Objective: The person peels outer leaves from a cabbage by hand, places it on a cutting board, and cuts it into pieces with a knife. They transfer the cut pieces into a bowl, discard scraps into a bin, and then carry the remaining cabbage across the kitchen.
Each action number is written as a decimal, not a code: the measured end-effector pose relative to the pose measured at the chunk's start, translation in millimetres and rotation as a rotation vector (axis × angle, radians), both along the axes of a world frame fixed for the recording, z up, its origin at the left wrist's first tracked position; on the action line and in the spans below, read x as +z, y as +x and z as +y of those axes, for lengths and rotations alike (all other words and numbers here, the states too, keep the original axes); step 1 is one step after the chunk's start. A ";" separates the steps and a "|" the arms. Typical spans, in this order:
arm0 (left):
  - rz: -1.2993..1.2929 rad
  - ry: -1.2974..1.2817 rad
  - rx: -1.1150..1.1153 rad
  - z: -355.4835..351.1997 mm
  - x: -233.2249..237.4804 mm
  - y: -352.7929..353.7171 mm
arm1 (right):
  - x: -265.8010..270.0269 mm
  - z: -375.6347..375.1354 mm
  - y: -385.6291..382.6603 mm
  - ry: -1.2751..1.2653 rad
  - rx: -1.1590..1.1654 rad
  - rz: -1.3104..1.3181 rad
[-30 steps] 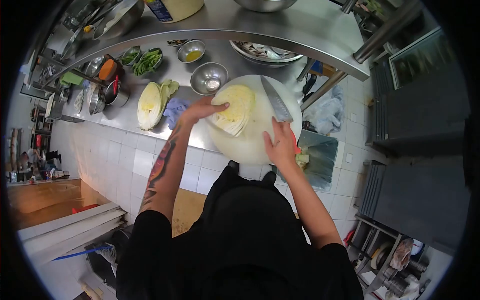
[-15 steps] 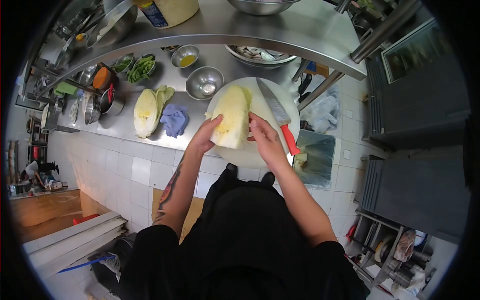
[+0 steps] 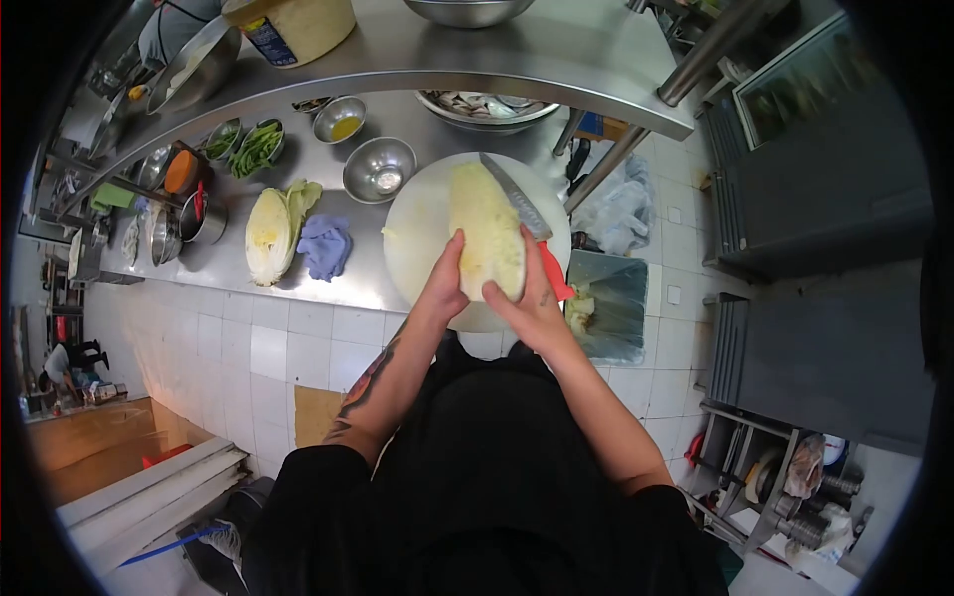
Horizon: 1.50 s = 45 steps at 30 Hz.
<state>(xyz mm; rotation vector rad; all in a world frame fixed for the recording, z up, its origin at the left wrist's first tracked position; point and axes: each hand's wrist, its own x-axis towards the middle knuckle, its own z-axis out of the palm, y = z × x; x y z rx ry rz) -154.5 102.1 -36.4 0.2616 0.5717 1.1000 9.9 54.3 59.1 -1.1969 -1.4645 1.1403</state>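
Note:
A pale yellow piece of napa cabbage [image 3: 485,219] is held over the round white cutting board [image 3: 412,209]. My left hand [image 3: 444,285] grips its near left side, thumb along the edge. On the near right side, my right hand [image 3: 532,306] is closed round it, with the thumb on top near the base. Just beyond the cabbage lies a knife [image 3: 521,204], its blade on the board and its red handle partly behind my right hand. Another cut napa cabbage [image 3: 268,236] rests on the steel counter to the left, beside a crumpled blue cloth [image 3: 324,246].
Past the board stand a metal bowl [image 3: 380,170], a smaller bowl of yellow liquid [image 3: 340,120] and a large bowl of fish [image 3: 487,109]. A steel shelf [image 3: 556,60] overhangs the counter. At the right, a bin [image 3: 606,308] holds leaf scraps.
The cabbage has shifted right across the board, nearer the knife, and is turned in my hands. Both hands have moved closer together around its near end. The camera view has shifted slightly.

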 end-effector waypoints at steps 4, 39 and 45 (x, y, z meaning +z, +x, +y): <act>0.413 0.109 0.010 6.8 18.9 -20.4 | 1.3 34.2 21.6 -0.404 0.022 0.447; 1.626 0.812 0.001 1.2 -0.2 -108.3 | -19.7 -27.4 51.4 -0.036 -0.149 -0.542; 1.526 0.731 0.007 -6.5 -0.4 -108.0 | -9.6 -59.6 39.9 0.119 0.100 -0.720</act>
